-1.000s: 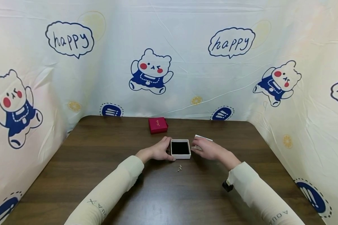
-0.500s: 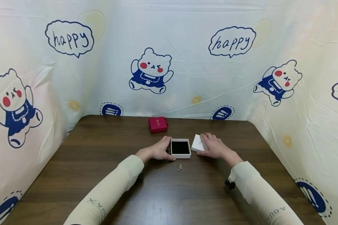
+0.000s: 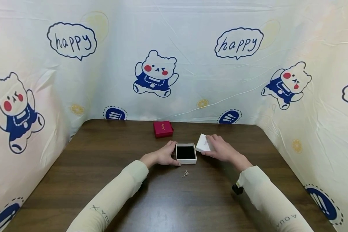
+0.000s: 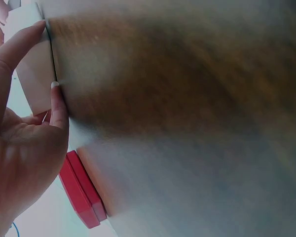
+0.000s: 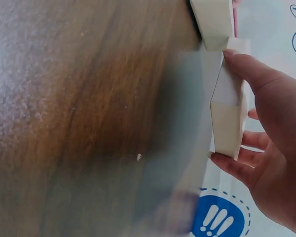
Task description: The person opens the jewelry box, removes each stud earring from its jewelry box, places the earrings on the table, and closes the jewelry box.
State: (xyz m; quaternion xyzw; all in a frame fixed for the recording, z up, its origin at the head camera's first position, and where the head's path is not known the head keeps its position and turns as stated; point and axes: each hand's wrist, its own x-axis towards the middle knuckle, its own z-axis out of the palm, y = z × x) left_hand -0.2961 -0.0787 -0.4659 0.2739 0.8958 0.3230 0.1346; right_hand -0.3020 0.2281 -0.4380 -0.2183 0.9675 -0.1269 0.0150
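Note:
A small white jewelry box (image 3: pixel 187 162) with a black insert stands uncovered on the table. My left hand (image 3: pixel 161 155) holds it from the left side; the left wrist view shows thumb and fingers on opposite edges of the box (image 4: pixel 37 74). To its right, my right hand (image 3: pixel 222 151) grips a white box lid (image 3: pixel 203 144), tilted, its near left corner close to the box. In the right wrist view, the thumb and fingers span the lid (image 5: pixel 228 126) off the tabletop. A small, shiny piece of jewelry (image 3: pixel 185 174) lies in front of the box.
A red box (image 3: pixel 163 129) with gold lettering stands behind the white box near the far edge of the brown wooden table (image 3: pixel 110 138). A printed cloth (image 3: pixel 197 83) hangs round the back and sides.
My right hand shifts its grip from the lid's near left side to its right side. The lid has come up and tilted, its printed top now showing. The left hand stays put.

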